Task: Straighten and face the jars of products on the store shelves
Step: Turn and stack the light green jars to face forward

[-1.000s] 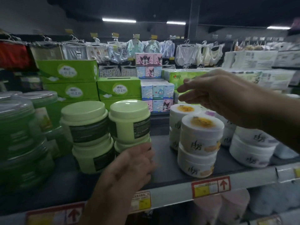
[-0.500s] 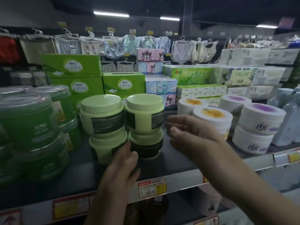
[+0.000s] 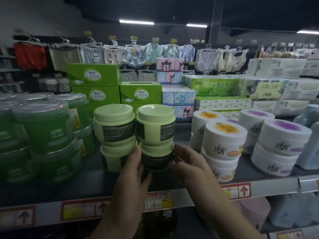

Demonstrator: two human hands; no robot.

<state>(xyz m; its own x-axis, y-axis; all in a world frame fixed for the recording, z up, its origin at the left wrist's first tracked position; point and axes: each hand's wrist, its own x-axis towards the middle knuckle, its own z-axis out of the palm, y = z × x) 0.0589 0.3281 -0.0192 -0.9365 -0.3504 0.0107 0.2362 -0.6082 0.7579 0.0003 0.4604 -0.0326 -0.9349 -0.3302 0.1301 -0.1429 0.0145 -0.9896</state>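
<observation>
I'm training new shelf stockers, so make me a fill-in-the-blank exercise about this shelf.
The left hand and right hand touch the right stack's ____ pale green jar.
Each pale green stack is ____ jars high.
The rightmost white jars have ____ patches on their lids.
Missing: lower, two, purple.

The dark grey shelf board (image 3: 96, 181) has a pale metal front rail (image 3: 198, 194) that carries red and yellow price labels (image 3: 158, 200). At the left stand stacked dark green see-through tubs with clear lids (image 3: 43, 128). In the middle stand pale green round plastic jars (image 3: 114, 128), two stacks of two, just beside each other. At the right are stacked white round jars with orange or purple tops (image 3: 224, 140), then pale blue bottles (image 3: 309, 152).
</observation>
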